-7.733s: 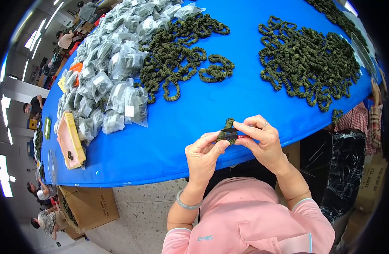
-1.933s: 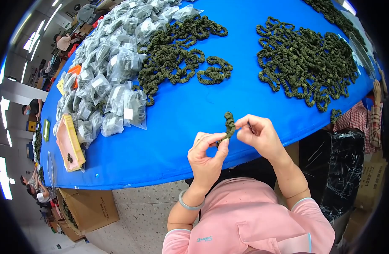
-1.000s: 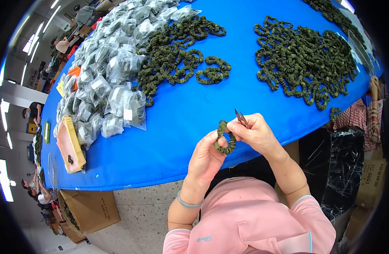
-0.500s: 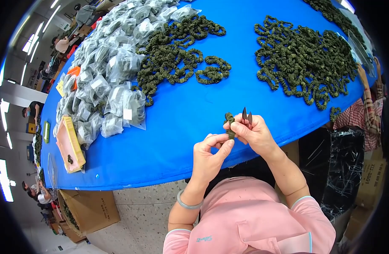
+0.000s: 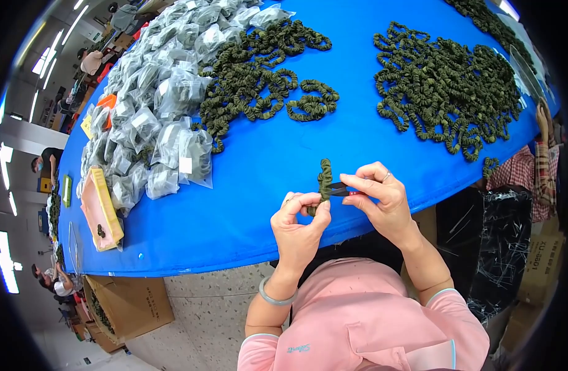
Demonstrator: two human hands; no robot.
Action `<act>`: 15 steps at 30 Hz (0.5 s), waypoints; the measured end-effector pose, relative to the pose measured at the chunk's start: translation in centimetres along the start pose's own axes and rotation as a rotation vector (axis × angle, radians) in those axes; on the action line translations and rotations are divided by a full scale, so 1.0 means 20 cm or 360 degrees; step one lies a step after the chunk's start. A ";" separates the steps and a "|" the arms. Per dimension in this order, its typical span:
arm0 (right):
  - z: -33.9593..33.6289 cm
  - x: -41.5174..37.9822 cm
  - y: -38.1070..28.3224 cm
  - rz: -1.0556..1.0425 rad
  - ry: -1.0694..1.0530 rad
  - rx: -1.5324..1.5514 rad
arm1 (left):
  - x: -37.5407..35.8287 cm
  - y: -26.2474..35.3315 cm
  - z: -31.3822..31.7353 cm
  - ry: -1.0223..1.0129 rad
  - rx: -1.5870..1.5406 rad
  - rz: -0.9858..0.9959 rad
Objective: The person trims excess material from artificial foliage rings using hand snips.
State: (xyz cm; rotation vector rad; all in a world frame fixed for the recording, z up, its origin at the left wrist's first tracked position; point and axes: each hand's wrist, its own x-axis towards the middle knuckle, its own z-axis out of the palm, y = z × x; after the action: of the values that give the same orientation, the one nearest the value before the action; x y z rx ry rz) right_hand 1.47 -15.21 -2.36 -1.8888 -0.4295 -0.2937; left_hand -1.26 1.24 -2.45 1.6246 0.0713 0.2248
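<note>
**Snips at the scrunchie, fingers close to the blades**

Scrunchie (image 5: 324,179) is held up over the near edge of the table (image 5: 284,179), standing on edge. Left hand (image 5: 299,226) pinches its lower end between thumb and fingertips, pressed together on the fabric. Right hand (image 5: 383,198) holds small snips (image 5: 341,190), fingers closed around them, tip pointing left and touching the scrunchie's right side just above the left-hand pinch. Cannot tell whether the blades are apart or shut; they are too small and partly hidden by the fabric.

Risks, as judged from this:
- Blade tip sits just above the left thumb and forefinger. A slip of the tip downward could nick a finger.
- The gathered fabric bunches around the tip. Bite too deep and the cloth or seam gets cut, not just a loose thread.
- Pinch is only on the lower end, top is free. A tug from the snips could pull the scrunchie out, and it is near the table edge, so it could drop to the floor.

Further out from the grip: a scrunchie pile (image 5: 259,74) up and left, a bigger pile (image 5: 451,86) up and right, bagged scrunchies (image 5: 154,105) far left, a yellow tray (image 5: 101,207) left by the edge. Another person's hand (image 5: 543,120) shows at the right rim.
</note>
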 end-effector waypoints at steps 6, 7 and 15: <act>-0.01 0.01 0.03 -0.0256 0.0009 -0.0184 | 0.00 0.00 -0.02 -0.0037 -0.0039 -0.0017; -0.01 0.01 0.02 -0.0256 0.0009 -0.0186 | 0.00 0.00 -0.01 -0.0038 -0.0040 -0.0017; -0.04 0.01 -0.02 0.0044 -0.0080 -0.0024 | 0.00 0.01 0.00 0.0080 0.0436 0.0396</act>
State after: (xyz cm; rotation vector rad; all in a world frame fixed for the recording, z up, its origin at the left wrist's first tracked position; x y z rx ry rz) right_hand 1.56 -15.81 -1.63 -1.9185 -0.4359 -0.2319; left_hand -1.24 1.21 -2.29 1.9007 -0.0657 0.4636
